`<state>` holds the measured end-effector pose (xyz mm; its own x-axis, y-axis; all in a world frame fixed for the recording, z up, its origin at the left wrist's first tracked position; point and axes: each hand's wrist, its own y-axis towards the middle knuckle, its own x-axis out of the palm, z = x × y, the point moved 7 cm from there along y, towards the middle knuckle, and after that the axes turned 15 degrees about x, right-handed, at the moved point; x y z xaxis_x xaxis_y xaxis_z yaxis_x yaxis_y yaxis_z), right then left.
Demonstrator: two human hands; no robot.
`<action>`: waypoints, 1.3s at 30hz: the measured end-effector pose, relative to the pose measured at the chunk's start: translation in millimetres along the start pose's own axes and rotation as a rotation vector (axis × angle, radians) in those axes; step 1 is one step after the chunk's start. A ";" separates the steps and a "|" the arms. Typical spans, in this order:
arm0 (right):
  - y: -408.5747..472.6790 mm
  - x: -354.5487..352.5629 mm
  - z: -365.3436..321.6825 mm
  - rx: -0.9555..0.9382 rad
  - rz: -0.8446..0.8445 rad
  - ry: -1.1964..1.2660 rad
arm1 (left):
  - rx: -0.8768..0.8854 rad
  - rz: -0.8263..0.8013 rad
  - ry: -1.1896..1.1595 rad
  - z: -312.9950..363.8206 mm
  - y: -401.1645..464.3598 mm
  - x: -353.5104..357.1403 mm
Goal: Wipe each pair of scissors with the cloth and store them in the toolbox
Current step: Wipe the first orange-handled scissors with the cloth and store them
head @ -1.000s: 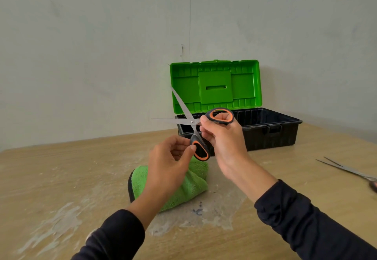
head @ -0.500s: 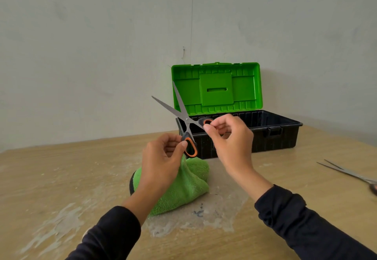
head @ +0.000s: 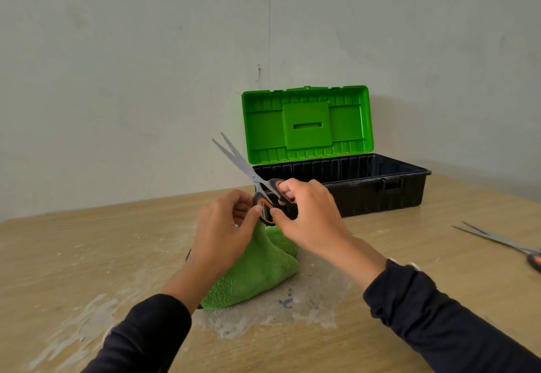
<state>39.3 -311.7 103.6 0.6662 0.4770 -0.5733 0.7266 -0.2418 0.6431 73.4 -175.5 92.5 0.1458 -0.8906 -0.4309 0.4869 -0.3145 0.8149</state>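
Head view: nearest, the green cloth lies bunched on the desk under both wrists, on a pale smeared patch. Just above it the left hand pinches the lower orange-and-black loop of the scissors, and the right hand has fingers curled through the upper loop. The blades stood wide apart a second ago; now they are nearly together, pointing up and left. I judge this pair is being closed, either for wiping along the blades or for storing, and the cloth is not touching them. Off to the right, well apart, a second pair of scissors lies on the desk with blades parted, not yet stored. Farthest, the toolbox stands against the wall with its green lid upright. Nothing blocks the way to it.
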 end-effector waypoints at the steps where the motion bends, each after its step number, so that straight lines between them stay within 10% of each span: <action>1: -0.6 -2.2 -2.6 -0.031 0.011 -0.019 | 0.045 -0.029 0.042 4.3 1.2 -0.3; 18: 75.6 -113.8 114.0 0.343 -0.085 -0.266 | 0.522 -0.490 0.247 53.4 4.1 98.8; 39: 161.5 -43.4 254.4 0.506 -0.626 -0.564 | 0.306 -0.617 -0.045 12.9 13.2 205.3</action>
<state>170.6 -586.4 103.1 0.0227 0.2008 -0.9794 0.8742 -0.4793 -0.0780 98.7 -366.7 19.8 -0.1190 -0.5298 -0.8397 0.2037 -0.8408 0.5016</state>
